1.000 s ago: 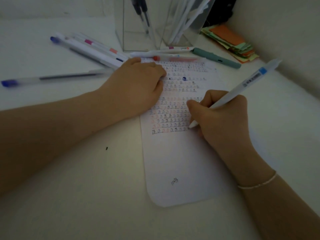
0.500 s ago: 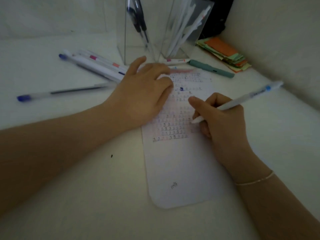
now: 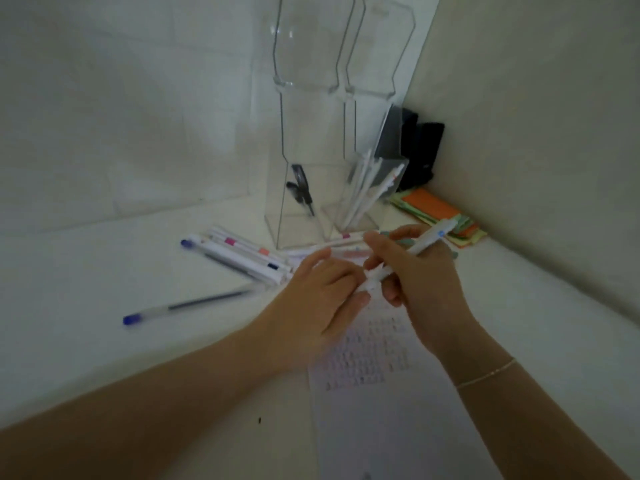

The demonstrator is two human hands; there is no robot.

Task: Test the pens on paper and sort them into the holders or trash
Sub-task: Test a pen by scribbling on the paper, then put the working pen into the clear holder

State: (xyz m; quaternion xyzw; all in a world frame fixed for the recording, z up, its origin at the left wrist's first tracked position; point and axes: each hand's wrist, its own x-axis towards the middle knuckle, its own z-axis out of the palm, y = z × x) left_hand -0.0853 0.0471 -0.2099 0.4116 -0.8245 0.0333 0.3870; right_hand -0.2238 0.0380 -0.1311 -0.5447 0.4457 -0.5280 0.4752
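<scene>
The right hand grips the white pen, long axis rising far-right; the left hand pinches its near tip; the right holder stands just beyond.

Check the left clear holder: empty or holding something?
Not empty. The left clear holder has dark pens leaning inside, fewer than the white pens next door.

Nothing here can be read. The sheet of paper on the table carries rows of small handwritten test marks in dark and reddish ink, too blurred to make out as letters or numbers. The white pen bears a small blue mark near its upper end, but no wording on it is legible.
</scene>
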